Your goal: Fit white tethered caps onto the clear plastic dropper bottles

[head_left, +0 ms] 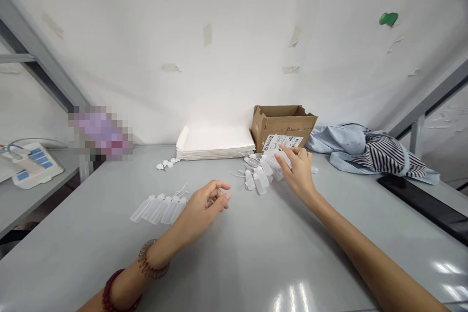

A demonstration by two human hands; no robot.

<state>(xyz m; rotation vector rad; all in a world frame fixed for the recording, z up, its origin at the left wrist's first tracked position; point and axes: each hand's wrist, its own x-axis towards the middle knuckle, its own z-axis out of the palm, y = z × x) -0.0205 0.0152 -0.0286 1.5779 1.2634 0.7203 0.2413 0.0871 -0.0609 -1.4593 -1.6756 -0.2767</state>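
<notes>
Right hand [300,171] at translucent tags [261,180], our one o'clock. Can't tell if we're gripping; strings [237,174], if tangled, could drag extras. Left hand [204,204], near eleven: half-curled, nothing showing inside.

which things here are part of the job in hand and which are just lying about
Apparently part of it:
pile of translucent pieces, at the right hand
row of similar pieces, beside the left hand

Probably just lying about, untouched:
bundled cloth
black flat object
white stack and cardboard box, though these are less certain
</notes>
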